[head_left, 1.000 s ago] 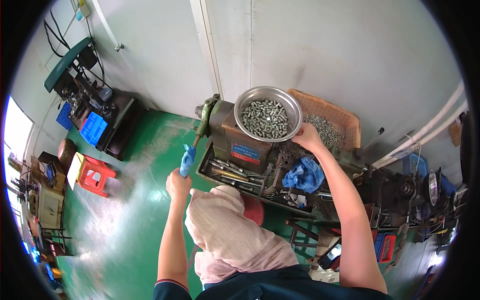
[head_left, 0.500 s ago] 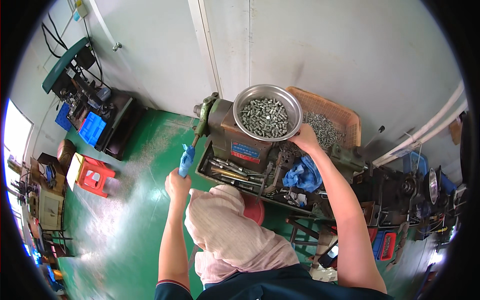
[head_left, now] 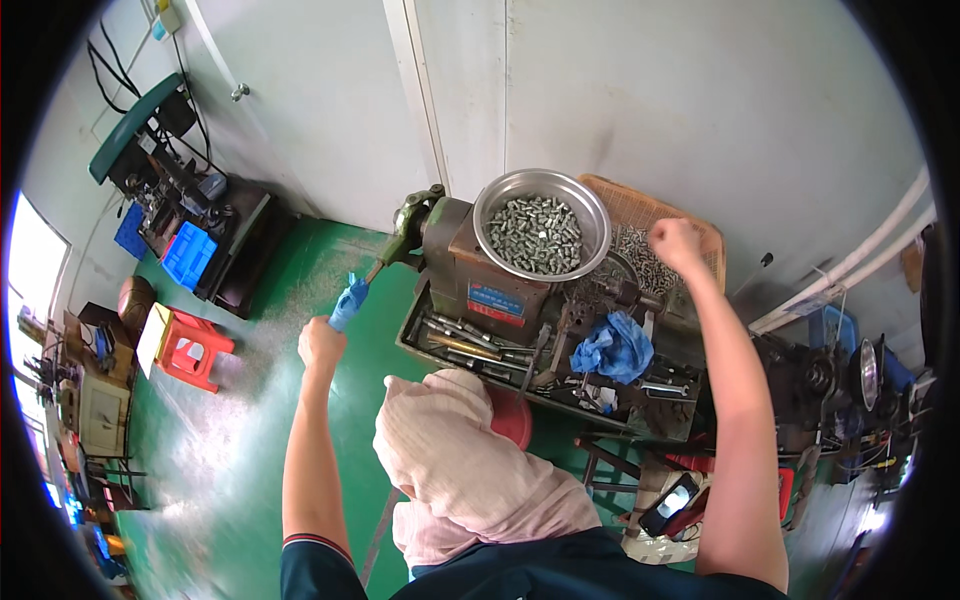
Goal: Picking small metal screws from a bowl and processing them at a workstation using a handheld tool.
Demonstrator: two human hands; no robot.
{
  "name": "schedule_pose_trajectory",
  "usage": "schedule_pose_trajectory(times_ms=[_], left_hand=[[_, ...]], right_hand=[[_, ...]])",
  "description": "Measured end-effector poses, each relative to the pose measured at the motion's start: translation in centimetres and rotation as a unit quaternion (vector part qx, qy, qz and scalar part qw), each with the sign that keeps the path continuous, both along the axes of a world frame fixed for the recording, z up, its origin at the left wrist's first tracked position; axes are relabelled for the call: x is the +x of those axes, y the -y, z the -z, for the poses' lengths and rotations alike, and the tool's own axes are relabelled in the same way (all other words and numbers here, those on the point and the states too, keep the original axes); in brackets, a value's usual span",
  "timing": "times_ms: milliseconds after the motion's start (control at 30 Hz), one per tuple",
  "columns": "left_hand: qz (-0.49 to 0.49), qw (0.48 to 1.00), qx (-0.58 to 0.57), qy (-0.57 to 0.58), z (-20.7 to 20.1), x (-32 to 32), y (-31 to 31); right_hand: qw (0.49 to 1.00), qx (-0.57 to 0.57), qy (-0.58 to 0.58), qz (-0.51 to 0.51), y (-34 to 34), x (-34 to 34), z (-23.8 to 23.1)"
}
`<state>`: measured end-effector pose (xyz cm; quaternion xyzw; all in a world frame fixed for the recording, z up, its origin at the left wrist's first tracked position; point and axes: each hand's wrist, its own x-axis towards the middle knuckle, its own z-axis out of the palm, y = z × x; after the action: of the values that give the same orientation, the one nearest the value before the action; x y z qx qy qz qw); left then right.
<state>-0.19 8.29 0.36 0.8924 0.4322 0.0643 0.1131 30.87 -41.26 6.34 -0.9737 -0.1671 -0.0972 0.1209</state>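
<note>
My left hand (head_left: 322, 343) is closed round the lower end of a lever (head_left: 350, 303) whose grip is wrapped in blue cloth. The lever joins the green left end of a bench machine (head_left: 450, 240). On top of the machine sits a round steel bowl (head_left: 490, 187) full of small metal fittings (head_left: 535, 235). To the bowl's right, my right hand (head_left: 675, 245) is closed above an orange plastic basket (head_left: 712, 250) holding many small metal parts (head_left: 640, 255). Whatever is in its fingers is hidden.
Under the machine, a metal tray (head_left: 420, 355) holds rods and tools. A crumpled blue cloth (head_left: 612, 348) and a spanner (head_left: 665, 389) lie towards its right. A phone (head_left: 668, 503) rests near my right forearm. Left across the green floor stands a red stool (head_left: 195, 350).
My right hand has left the bowl's right rim and moved right, over the basket. My left hand has swung the lever outward to the left and slightly up.
</note>
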Motion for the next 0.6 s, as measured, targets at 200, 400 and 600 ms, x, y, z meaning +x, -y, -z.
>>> schedule_pose_trajectory(times_ms=[200,400,600], left_hand=[[-0.005,1.000,-0.001,0.000,-0.5,0.0,0.3],[0.011,1.000,0.010,0.024,-0.3,0.0,0.7],[0.019,0.999,0.019,0.031,-0.2,-0.3,0.6]], right_hand=[[0.943,-0.242,-0.004,0.229,12.8,0.1,-1.8],[0.955,-0.148,0.137,0.218,23.5,-7.9,0.8],[0.960,-0.152,0.095,0.216,23.2,-15.3,-0.5]])
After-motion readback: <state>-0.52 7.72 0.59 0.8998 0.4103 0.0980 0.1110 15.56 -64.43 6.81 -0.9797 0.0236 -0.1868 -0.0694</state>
